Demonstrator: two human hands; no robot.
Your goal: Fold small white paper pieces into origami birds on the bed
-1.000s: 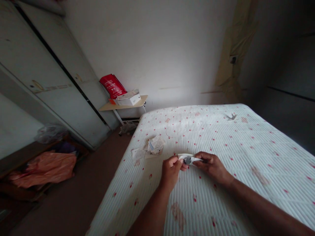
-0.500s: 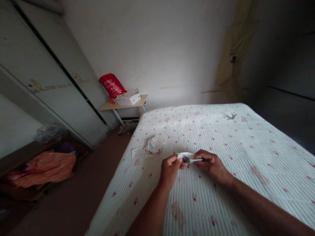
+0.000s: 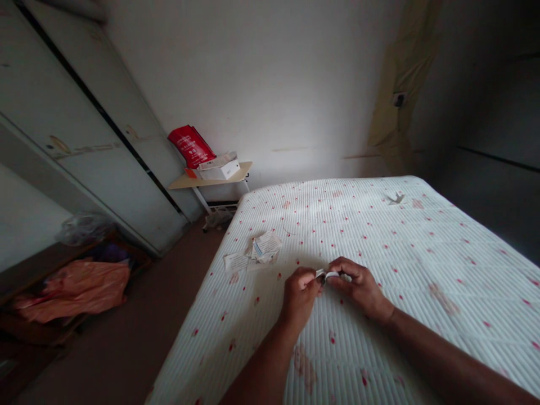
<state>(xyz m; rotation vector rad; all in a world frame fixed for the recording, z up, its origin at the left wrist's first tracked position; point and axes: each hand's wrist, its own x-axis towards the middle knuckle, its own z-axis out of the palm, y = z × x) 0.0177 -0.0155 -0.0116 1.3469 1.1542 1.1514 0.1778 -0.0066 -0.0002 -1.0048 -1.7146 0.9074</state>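
Over the bed, my left hand (image 3: 300, 292) and my right hand (image 3: 358, 284) are close together, fingertips almost touching. Both pinch a small folded piece of paper (image 3: 332, 274), white with a dark patch on it. My fingers cover most of it, so its full shape is hidden. Left of my hands, a small pile of printed paper pieces (image 3: 266, 247) lies on the mattress (image 3: 379, 337), which is pale, ribbed and dotted with red.
A grey-white paper scrap (image 3: 396, 197) rests at the mattress's far right. Beyond the far left corner, a small table (image 3: 185, 181) bears a red bag (image 3: 192, 147) and a white box (image 3: 225, 170). An orange plastic bag (image 3: 76, 289) lies on a low shelf at left.
My hands have drawn closer together, the left one moving right. The paper, spread wider before with a dark patch showing, is now folded smaller between my fingers.
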